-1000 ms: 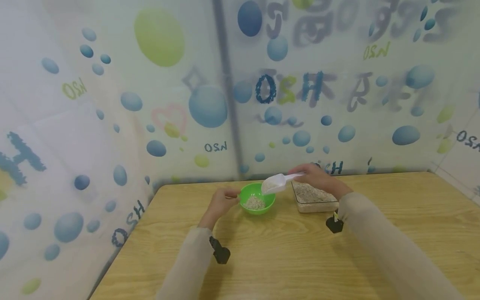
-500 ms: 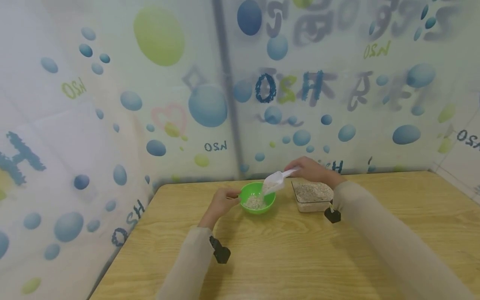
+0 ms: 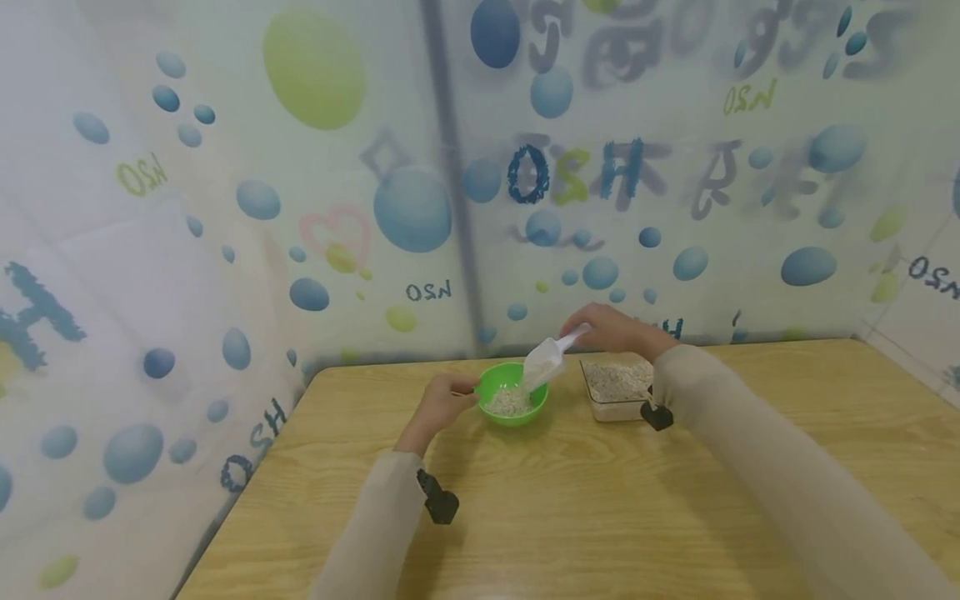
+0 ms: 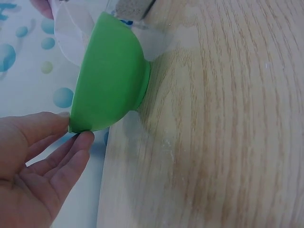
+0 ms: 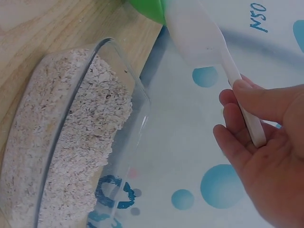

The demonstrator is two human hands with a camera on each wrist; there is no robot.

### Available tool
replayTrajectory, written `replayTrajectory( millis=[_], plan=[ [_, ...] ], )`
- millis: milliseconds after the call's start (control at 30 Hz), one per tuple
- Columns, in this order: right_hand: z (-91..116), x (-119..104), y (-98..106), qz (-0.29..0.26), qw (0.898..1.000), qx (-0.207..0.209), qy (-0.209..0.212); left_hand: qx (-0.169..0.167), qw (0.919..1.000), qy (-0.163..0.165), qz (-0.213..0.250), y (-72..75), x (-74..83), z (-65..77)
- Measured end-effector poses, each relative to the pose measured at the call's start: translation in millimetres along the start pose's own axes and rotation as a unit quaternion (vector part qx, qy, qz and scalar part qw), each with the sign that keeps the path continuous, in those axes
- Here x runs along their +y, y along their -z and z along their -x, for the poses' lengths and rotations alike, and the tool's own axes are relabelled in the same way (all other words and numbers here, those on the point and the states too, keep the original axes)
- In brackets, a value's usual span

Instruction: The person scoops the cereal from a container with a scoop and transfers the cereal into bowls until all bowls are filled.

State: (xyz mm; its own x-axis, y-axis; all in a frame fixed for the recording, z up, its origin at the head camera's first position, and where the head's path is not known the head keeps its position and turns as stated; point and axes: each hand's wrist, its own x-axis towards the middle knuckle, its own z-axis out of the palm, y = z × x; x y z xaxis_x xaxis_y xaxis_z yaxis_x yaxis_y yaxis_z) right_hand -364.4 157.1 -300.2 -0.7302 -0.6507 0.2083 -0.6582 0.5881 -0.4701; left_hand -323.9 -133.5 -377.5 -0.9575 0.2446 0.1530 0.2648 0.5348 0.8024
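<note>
A green bowl (image 3: pixel 512 417) with pale flakes (image 3: pixel 509 401) inside stands near the table's back edge. My left hand (image 3: pixel 443 405) pinches its left rim between thumb and fingers, plainly seen in the left wrist view, where the bowl (image 4: pixel 109 76) shows from the side. In my right hand (image 3: pixel 611 327) is the handle of a white scoop (image 3: pixel 543 364), tipped steeply down over the bowl's right side with flakes at its mouth. The right wrist view shows thumb and fingers round the scoop's handle (image 5: pixel 244 111).
A clear rectangular container (image 3: pixel 617 408) of flakes stands right of the bowl, partly behind the right wrist. Its flakes (image 5: pixel 83 133) are heaped to one side in the right wrist view. A patterned curtain (image 3: pixel 360 208) hangs behind the wooden table (image 3: pixel 525 517).
My right hand has moved left and up, tipping the scoop more steeply over the bowl. Flakes have slid from the scoop into the bowl. My left hand keeps its hold on the rim.
</note>
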Motion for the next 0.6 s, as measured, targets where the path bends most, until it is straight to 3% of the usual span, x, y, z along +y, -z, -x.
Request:
replayTrajectory(
  millis=[267, 500, 600],
  plan=[
    [-0.3, -12.2, -0.4, 0.026, 0.999, -0.009, -0.040, 0.001, 1.0000, -0.009, 0.000, 0.0, 0.5, 1.3],
    [2.5, -18.1, -2.5, 0.057, 0.998, -0.001, -0.027, 0.002, 0.9998, 0.013, 0.013, 0.0, 0.1, 2.5],
    [4.1, -20.5, -2.8, 0.060, 0.998, 0.000, -0.024, 0.004, 0.9999, 0.008, 0.010, -0.3, -0.3, 2.9]
  ],
)
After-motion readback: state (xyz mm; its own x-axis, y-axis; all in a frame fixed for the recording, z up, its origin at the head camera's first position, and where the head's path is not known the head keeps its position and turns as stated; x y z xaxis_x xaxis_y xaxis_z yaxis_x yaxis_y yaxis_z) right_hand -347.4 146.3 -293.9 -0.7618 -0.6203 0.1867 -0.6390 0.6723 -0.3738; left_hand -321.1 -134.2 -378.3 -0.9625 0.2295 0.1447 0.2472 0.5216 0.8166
